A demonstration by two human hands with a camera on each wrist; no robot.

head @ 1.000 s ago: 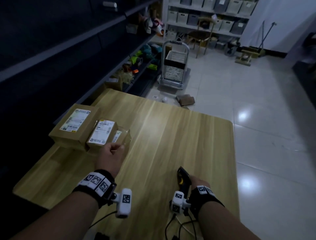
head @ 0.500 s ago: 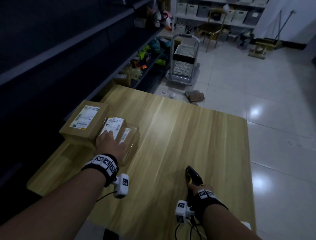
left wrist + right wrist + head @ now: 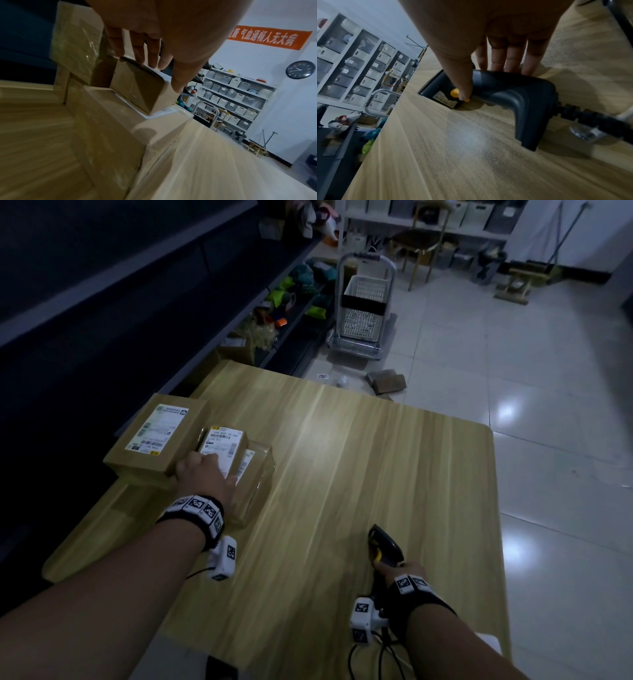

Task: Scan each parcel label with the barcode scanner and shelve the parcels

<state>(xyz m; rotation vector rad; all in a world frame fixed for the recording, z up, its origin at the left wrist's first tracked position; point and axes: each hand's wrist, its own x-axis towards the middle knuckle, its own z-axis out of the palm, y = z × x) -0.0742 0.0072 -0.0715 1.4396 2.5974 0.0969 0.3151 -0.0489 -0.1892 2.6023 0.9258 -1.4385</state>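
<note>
Three brown parcels with white labels lie at the left of the wooden table [image 3: 376, 457]. The small parcel [image 3: 224, 445] sits on a tape-wrapped parcel [image 3: 257, 477], and a wider parcel [image 3: 157, 433] lies to their left. My left hand [image 3: 202, 477] grips the small parcel [image 3: 137, 88], with the fingers over its top edge and the thumb at its corner. The black barcode scanner [image 3: 383, 544] lies on the table near the front edge. My right hand [image 3: 399, 573] holds the scanner [image 3: 505, 89] by its handle, with the thumb on the yellow trigger [image 3: 454, 92].
Dark shelving [image 3: 137, 268] runs along the left of the table. On the tiled floor beyond the table stand a trolley with a white basket [image 3: 363, 302] and a loose piece of cardboard [image 3: 387, 381]. The scanner's cable [image 3: 590, 119] trails off the near edge.
My left hand has moved forward from the near side of the stack onto the small parcel and taken hold of it. The right hand has stayed on the scanner.
</note>
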